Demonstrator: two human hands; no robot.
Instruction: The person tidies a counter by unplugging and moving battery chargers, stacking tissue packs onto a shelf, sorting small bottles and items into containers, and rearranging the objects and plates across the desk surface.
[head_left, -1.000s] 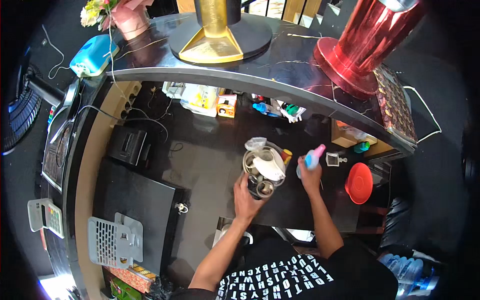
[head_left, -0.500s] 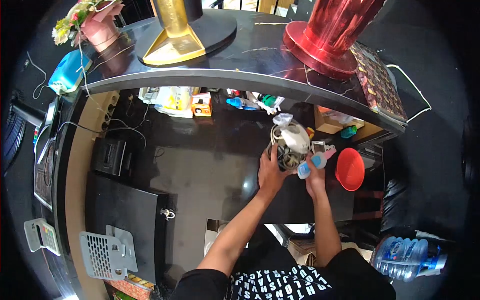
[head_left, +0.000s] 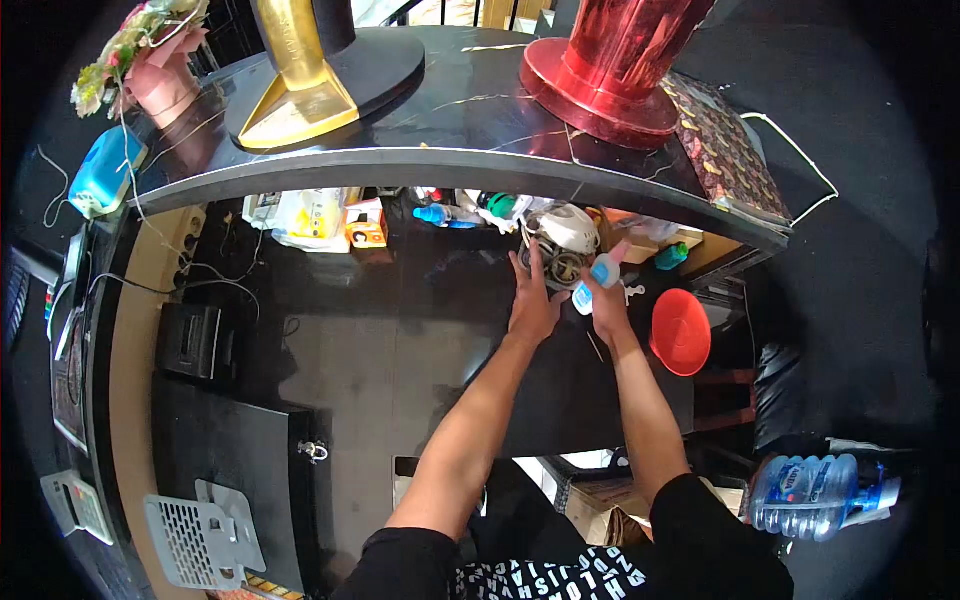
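Note:
Below the back shelf, my left hand [head_left: 535,305] grips the near left side of a container of coiled cables [head_left: 566,265], its fingers stretched along it. A rounded white appliance [head_left: 568,230] lies on top of the cables. My right hand [head_left: 608,308] is closed around a small white-and-blue bottle [head_left: 597,283] with a pink end, tilted beside the container's right side. The container's base is hidden, so I cannot tell whether it rests on the desk.
A red bowl [head_left: 681,332] sits right of my hands. Under the shelf are a blue-capped bottle [head_left: 447,216], an orange-and-white box [head_left: 367,224] and a green bottle [head_left: 672,257]. A black drawer unit [head_left: 230,430] stands left. A large water bottle [head_left: 808,497] lies lower right.
Both hands have moved away from me towards the back, taking the container of cables and the small bottle with them. My view has shifted slightly.

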